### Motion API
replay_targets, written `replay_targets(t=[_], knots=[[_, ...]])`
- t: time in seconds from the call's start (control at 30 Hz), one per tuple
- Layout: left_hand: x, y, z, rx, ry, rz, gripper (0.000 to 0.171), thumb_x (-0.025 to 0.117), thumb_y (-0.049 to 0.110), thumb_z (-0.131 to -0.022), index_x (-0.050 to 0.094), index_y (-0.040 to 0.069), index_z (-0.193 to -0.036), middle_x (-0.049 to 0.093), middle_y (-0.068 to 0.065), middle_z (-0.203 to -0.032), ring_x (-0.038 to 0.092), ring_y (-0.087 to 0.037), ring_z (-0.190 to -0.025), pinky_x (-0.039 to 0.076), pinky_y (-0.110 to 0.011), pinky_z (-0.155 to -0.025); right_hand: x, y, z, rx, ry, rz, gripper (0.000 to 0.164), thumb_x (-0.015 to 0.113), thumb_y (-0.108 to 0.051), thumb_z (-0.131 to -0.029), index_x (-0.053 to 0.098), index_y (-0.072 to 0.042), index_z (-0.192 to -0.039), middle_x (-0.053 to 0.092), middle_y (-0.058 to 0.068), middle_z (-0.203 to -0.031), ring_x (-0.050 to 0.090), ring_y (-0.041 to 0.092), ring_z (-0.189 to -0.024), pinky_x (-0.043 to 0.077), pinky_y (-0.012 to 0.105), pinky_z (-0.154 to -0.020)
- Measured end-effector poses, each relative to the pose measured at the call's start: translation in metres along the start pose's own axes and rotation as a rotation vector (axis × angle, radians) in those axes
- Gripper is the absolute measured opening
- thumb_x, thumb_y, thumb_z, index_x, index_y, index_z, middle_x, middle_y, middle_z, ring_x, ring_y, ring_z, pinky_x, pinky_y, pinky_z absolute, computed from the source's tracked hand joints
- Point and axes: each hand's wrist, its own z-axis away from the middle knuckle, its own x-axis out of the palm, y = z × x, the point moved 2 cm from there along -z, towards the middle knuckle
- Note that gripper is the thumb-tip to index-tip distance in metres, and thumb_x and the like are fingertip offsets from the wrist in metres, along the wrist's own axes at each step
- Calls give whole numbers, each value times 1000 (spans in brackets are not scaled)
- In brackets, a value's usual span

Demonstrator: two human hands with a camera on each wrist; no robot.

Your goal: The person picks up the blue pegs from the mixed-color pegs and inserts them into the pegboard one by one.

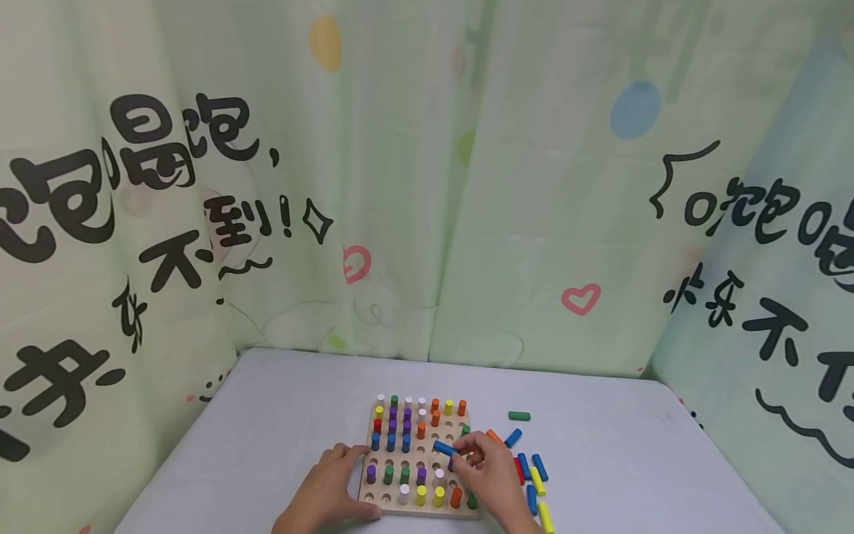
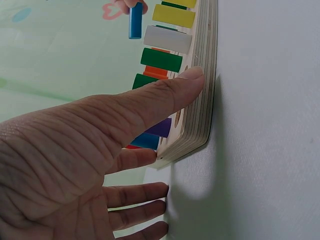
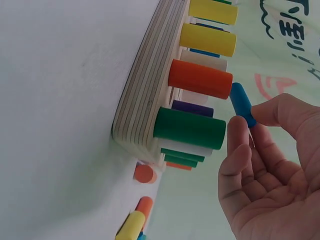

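Observation:
A wooden pegboard (image 1: 427,511) with rows of coloured pegs upright in its holes lies on the white table. My right hand (image 1: 490,473) pinches a blue peg (image 3: 242,102) between thumb and fingertips, tilted above the right half of the board. At the board's front left corner is my left hand (image 1: 325,486). Its thumb (image 2: 172,90) rests against the front edge and its fingers extend along the left side, mostly straight. Blue, purple, red and yellow pegs fill much of the back left. Bare holes show around the middle and right.
Loose pegs lie right of the board: a green peg (image 1: 519,416) at the back, a yellow peg (image 1: 537,480) among several blue ones, plus red and orange ones partly behind the right hand. Printed curtains (image 1: 427,185) surround the white table (image 1: 600,445) at the back and sides.

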Motion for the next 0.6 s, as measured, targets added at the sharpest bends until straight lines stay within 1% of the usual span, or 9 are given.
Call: replay_targets(t=[0.13,0.37,0.6], knots=[[0,0,0,-1,0,-3,92,89,53,-52,58,11,-128,54,-14,-112,49,-29,-95,45,-61,-91,4,-2,-2,-8,-10,2,14,72,-9,-82,64,-11,-94,64,1,-88,53,15,-67,49,19,-54],[-1,0,0,2,4,-3,92,89,54,-52,58,12,-127,54,-13,-112,49,-28,-96,45,-60,-92,11,-5,-8,-40,1,48,11,70,-11,-82,65,-13,-91,64,-2,-87,51,14,-63,46,20,-49],[-1,1,1,2,0,-4,91,89,51,-52,58,11,-127,54,-15,-111,49,-29,-95,46,-60,-91,19,-8,-15,-77,0,86,13,70,-9,-82,67,-11,-94,64,-3,-88,52,12,-65,49,18,-54]])
